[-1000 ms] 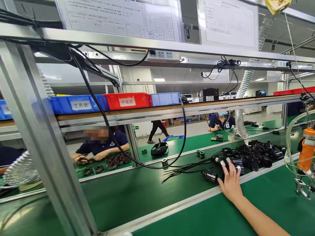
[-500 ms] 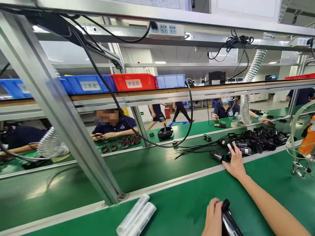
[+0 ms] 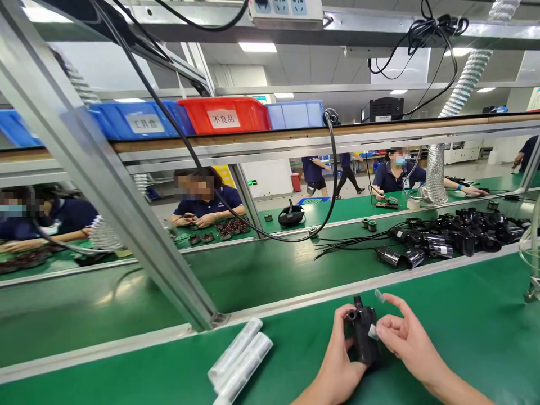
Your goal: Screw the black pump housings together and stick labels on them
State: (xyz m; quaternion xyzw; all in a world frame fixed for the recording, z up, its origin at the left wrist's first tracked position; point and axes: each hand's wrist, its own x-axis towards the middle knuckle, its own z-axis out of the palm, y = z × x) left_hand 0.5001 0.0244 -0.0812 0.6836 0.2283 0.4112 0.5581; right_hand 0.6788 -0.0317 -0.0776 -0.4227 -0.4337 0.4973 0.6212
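My left hand is wrapped round a black plastic housing with a short round nozzle at its top, held tilted over the green bench. My right hand is at the housing's right side, thumb and fingers pinched on a small white label that lies against the black surface. A second small label sticks out from the tip of the raised right index finger. Left of my hands, white rolls lie on the bench. The lower end of the housing is partly hidden by my left hand.
Beyond the pale bench rail, a pile of black housings and thin black cables lie on the green belt. A slanted metal post stands at left, with a black cable drooping from above. Several co-workers sit opposite.
My right hand has come back from the pile of housings to the one in my left hand. The left hand has raised and turned its housing. The view has shifted.
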